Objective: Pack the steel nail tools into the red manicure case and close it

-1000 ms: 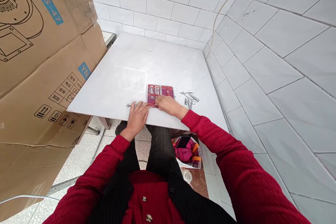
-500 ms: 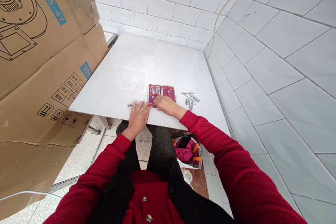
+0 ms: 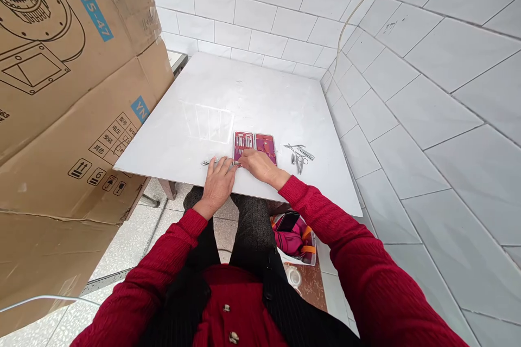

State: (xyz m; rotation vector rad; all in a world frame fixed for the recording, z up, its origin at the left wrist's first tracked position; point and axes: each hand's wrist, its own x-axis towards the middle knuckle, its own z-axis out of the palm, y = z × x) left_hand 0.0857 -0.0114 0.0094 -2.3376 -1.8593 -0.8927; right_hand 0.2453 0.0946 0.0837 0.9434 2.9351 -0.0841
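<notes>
A manicure case (image 3: 265,142) lies spread flat near the table's front edge, red inside, with several slim metal tools in its left half. My right hand (image 3: 262,167) rests over its lower part, fingertips pinched at the lower left corner; what they grip is too small to make out. My left hand (image 3: 218,183) lies beside that corner, fingers stretched out on the table edge. Just beyond its fingertips is a small metal tool (image 3: 205,162), partly hidden. Right of the case lie loose metal tools, among them scissors (image 3: 301,162) and a nail clipper (image 3: 306,154).
The white table (image 3: 260,97) meets tiled walls at the back and right. A large cardboard box (image 3: 122,81) stands along the left side. Below the table, an open bag (image 3: 293,241) holds pink and orange items and a dark phone-like object. A cable (image 3: 344,27) hangs in the corner.
The view has shifted slightly. My right fingertips have moved a little left relative to the case, to its lower left corner. My left hand stays almost in place.
</notes>
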